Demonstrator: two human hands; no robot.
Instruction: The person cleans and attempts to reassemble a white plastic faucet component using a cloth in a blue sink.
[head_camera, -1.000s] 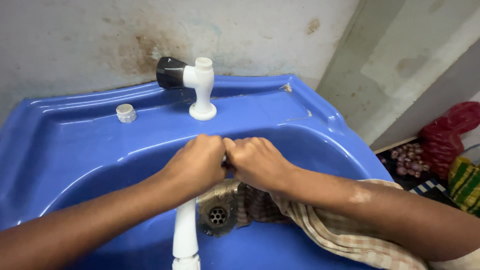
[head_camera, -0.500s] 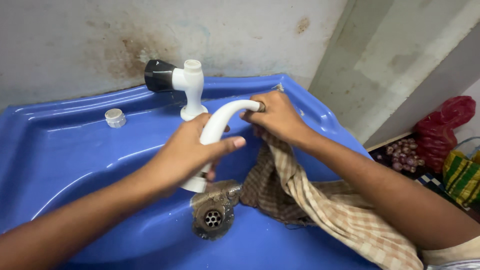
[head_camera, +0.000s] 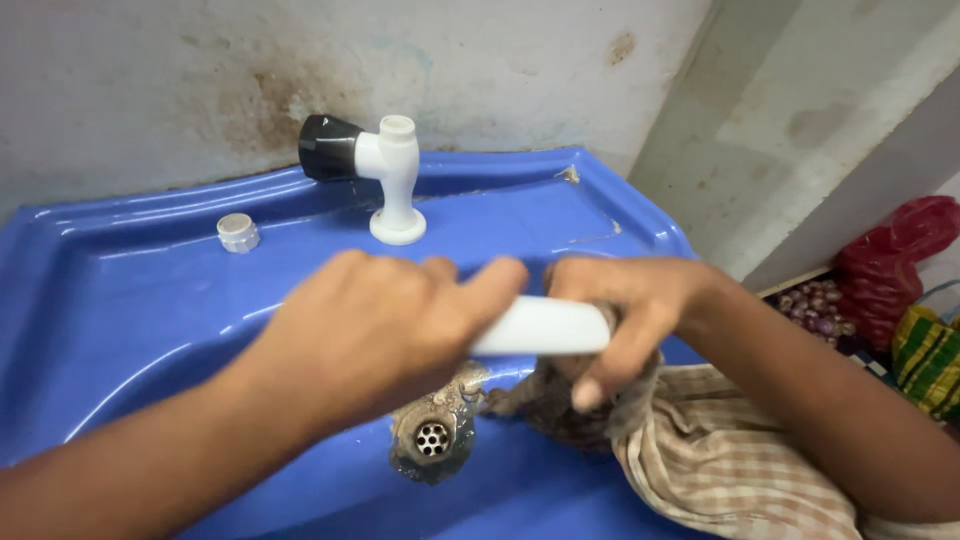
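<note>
1. My left hand (head_camera: 375, 335) has a full grip on one end of the white spout (head_camera: 545, 326), so it stays steady over the blue sink (head_camera: 120, 300).
2. My right hand (head_camera: 625, 310) pinches the checked cloth (head_camera: 720, 460) around the other end.
3. The spout's long axis lies level, left to right between both grips, above the drain (head_camera: 432, 438).

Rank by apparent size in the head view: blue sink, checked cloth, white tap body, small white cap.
1. Blue sink, fills most of the view.
2. Checked cloth, partly cut off and near the camera.
3. White tap body.
4. Small white cap.
</note>
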